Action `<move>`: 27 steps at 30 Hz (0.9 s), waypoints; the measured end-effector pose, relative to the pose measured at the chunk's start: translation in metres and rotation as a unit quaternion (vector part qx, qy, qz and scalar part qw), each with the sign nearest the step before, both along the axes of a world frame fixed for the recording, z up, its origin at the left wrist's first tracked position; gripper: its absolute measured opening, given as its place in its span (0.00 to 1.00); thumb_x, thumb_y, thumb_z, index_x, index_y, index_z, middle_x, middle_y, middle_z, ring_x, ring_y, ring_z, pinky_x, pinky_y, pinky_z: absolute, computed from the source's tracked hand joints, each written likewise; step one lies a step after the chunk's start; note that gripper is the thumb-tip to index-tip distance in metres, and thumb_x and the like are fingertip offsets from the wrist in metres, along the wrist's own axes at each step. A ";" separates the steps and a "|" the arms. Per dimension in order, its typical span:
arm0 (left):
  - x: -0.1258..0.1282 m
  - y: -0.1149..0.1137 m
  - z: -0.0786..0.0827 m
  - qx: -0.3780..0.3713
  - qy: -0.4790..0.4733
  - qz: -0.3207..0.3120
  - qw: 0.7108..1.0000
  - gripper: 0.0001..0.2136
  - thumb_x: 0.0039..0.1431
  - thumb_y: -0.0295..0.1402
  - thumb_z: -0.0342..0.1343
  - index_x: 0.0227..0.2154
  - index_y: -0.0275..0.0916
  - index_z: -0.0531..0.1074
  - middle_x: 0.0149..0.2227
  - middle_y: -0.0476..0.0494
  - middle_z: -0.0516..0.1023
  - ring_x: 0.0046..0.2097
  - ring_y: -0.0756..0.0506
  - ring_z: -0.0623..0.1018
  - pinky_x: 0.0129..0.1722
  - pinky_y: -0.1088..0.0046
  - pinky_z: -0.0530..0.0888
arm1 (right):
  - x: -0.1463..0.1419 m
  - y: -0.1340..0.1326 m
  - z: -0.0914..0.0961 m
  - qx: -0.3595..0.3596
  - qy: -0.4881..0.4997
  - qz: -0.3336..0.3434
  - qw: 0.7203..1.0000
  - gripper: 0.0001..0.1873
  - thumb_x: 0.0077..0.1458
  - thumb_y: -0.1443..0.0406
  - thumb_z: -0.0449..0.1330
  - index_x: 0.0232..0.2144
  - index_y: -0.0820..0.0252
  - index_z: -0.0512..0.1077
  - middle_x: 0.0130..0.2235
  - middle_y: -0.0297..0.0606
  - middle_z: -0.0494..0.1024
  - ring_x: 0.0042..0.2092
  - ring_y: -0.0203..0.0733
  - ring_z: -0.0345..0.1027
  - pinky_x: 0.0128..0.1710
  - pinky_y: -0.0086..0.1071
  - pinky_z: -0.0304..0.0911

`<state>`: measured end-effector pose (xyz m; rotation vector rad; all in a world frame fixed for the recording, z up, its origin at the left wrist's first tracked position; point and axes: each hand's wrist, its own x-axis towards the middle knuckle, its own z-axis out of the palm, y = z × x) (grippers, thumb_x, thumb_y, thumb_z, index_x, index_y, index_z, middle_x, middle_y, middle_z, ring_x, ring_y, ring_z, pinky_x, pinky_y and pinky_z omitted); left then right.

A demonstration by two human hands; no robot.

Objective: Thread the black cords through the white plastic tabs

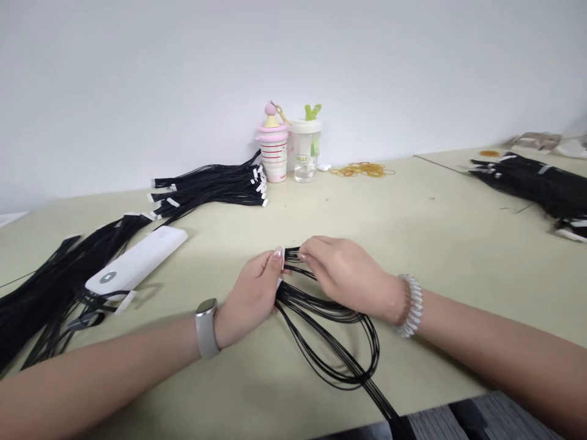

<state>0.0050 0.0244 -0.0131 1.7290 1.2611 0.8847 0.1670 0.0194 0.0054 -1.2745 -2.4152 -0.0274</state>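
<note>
A thin bundle of black cords (334, 339) lies looped on the table (435, 238) in front of me, trailing off the near edge. My left hand (252, 293), with a grey watch on the wrist, is closed around the bundle near its top. My right hand (348, 275), with a beaded bracelet, pinches the cord ends just right of the left thumb. Both hands meet over the bundle's upper end.
A large heap of black cords (68, 269) with white tags spreads at the left, with a white power bank (137, 263) on it. Two cups (288, 146) stand by the wall beside yellow rubber bands (362, 170). More black cords (541, 183) lie at the right.
</note>
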 end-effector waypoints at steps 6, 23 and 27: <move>-0.001 0.002 -0.001 0.015 0.014 -0.014 1.000 0.17 0.59 0.44 0.37 0.22 0.38 0.58 0.21 0.53 0.60 0.24 0.52 0.61 0.25 0.76 0.60 | -0.002 -0.001 -0.001 0.025 -0.068 0.021 0.997 0.08 0.56 0.68 0.45 0.29 0.61 0.63 0.29 0.35 0.68 0.30 0.34 0.59 0.29 0.28 0.50; 0.001 0.003 0.000 -0.005 -0.004 -0.002 1.000 0.16 0.57 0.44 0.40 0.22 0.38 0.61 0.21 0.52 0.63 0.23 0.51 0.63 0.22 0.76 0.61 | 0.002 0.005 0.003 0.080 -0.100 0.014 0.992 0.04 0.54 0.67 0.50 0.29 0.60 0.63 0.31 0.35 0.67 0.31 0.36 0.59 0.28 0.29 0.48; -0.001 0.003 -0.001 0.002 -0.015 0.033 0.999 0.16 0.57 0.43 0.41 0.21 0.38 0.60 0.20 0.52 0.62 0.24 0.51 0.63 0.23 0.77 0.61 | 0.010 -0.002 0.021 0.075 -0.026 -0.018 0.997 0.15 0.48 0.56 0.57 0.30 0.63 0.63 0.33 0.38 0.67 0.33 0.36 0.58 0.29 0.28 0.52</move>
